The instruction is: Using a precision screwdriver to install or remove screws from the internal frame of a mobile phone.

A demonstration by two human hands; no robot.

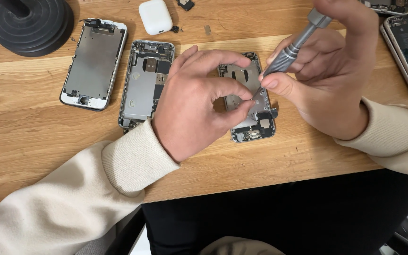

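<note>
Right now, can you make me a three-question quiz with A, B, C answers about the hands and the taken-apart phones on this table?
1. Where does the white earbud case lie?
A. at the far edge of the wooden table
B. under the left hand
C. on the person's lap

2. What colour are the sleeves?
A. red
B. cream
C. black

3. What is the right hand doing?
A. lying flat and empty
B. gripping a grey screwdriver
C. holding a cup

Answers:
1 A, the case sits near the top of the view, above the opened phones.
2 B, both cuffs are a pale cream.
3 B, its fingers close on the screwdriver, tip down at the opened phone that the left hand steadies.
</note>
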